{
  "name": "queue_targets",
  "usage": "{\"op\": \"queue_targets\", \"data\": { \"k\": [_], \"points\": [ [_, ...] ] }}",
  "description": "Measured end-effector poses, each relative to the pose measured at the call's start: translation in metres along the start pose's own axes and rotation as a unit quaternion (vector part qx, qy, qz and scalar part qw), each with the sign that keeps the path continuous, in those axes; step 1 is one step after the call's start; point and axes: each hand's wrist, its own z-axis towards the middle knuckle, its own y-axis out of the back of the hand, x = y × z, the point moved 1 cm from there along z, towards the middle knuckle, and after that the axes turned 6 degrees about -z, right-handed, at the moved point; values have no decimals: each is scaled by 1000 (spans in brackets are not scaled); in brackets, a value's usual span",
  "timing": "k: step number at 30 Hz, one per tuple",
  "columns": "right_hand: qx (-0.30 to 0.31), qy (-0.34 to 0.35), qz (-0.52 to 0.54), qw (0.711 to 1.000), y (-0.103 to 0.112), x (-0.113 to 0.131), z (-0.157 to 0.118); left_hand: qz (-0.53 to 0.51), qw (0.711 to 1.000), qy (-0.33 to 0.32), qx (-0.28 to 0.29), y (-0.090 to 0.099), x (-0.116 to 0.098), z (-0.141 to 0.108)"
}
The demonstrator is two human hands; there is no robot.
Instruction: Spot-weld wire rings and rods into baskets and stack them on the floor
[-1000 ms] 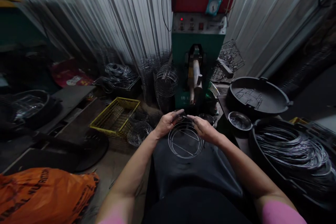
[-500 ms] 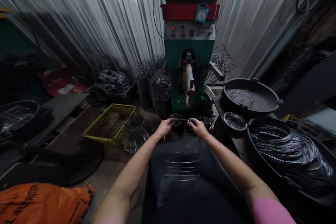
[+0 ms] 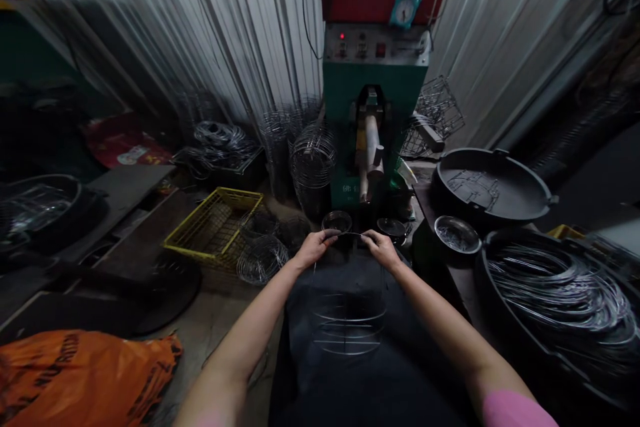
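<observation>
The left hand point(image 3: 314, 247) and right hand point(image 3: 381, 247) pinch the rim of a wire frame point(image 3: 347, 353), its rings over the dark apron point(image 3: 340, 390). I'd call this a steadying step; the next move calls for level grips. Side wires (thin, blurred) barely show on my feed, contact below unclear.

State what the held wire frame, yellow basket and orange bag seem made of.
Wire frame: probably bare metal, thin bars glinting silver.
Yellow basket: possibly dull painted wire or plastic, thin open grid.
Orange bag: likely plastic, faintly shiny where creased.
</observation>
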Motion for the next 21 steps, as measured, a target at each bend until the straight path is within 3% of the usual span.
{"op": "queue_targets", "data": {
  "k": [7, 13, 17, 21],
  "points": [
    [-6, 35, -50, 998, 20, 5, 9, 40, 996, -72, 23, -7, -21, 19],
    [-31, 105, -149, 983, 35, -1, 22, 175, 970, -146, 89, -13, -31, 42],
    [-26, 105, -258, 960, 41, -8, 30, 240, 949, -176, 105, -16, -33, 52],
    [-15, 94, -282, 955, 46, -8, 37, 274, 940, -171, 110, -19, -37, 63]
  ]
}}
